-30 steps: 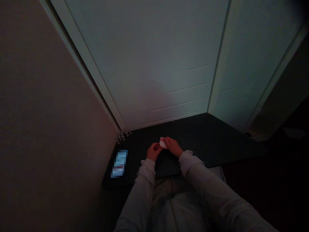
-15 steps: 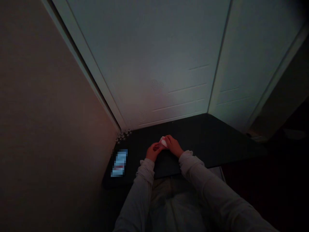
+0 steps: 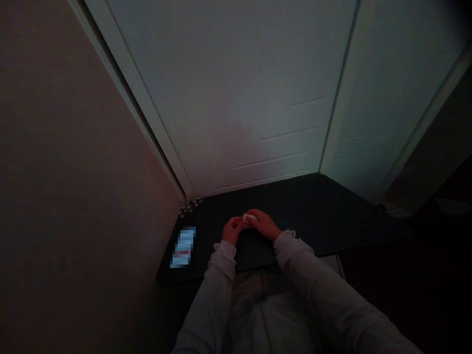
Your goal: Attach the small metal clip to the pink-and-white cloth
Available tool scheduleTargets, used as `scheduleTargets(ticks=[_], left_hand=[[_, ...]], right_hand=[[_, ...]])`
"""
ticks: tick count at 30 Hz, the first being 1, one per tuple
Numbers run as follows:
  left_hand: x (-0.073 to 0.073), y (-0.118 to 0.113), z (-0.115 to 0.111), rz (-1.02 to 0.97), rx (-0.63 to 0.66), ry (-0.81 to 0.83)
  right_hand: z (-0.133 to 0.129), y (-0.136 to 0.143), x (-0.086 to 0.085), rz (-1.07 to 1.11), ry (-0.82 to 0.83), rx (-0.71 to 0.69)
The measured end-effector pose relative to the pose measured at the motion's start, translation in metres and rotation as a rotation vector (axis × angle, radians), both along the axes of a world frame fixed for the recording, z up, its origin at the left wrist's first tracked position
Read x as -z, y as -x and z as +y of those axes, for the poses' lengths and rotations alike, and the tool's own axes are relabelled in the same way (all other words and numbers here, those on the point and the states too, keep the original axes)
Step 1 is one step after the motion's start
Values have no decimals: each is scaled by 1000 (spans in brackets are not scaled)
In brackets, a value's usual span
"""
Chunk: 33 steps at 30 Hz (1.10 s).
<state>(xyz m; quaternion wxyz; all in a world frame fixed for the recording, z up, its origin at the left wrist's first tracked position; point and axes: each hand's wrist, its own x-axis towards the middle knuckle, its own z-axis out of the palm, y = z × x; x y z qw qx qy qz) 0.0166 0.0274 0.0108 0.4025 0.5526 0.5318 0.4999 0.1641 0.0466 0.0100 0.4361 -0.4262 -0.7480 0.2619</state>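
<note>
A small whitish object [image 3: 250,217], lit pinkish red, is held between my two hands above the dark table [image 3: 295,211]. My right hand [image 3: 262,223] wraps over it from the right. The fingertips of my left hand [image 3: 232,230] are pinched together at its left side. The hands meet at the fingertips, and the fingers cover much of the object, so its exact shape is hard to make out in the dim light.
A lit, pixelated phone-like screen [image 3: 183,247] lies on the table's left part. Several small shiny pieces [image 3: 189,206] sit at the back left corner. White panels [image 3: 239,88] rise behind the table, and a wall [image 3: 92,196] stands at the left.
My right hand's fingers have closed lower over the whitish object, so less of it shows. My left fingertips have shifted slightly against it. The view has moved a little.
</note>
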Motion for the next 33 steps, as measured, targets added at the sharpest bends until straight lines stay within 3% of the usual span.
scheduleTargets(ticks=[9,24,33], left_hand=[[3,0,1,34,2,-21],[-2,-1,-1,-87,-6,54],[3,7,3,-177,-27,27]], right_hand=[[0,2,-1,-49,-68,23],[3,-3,-2,220,131,99],[4,-4,-2,364,270,-48]])
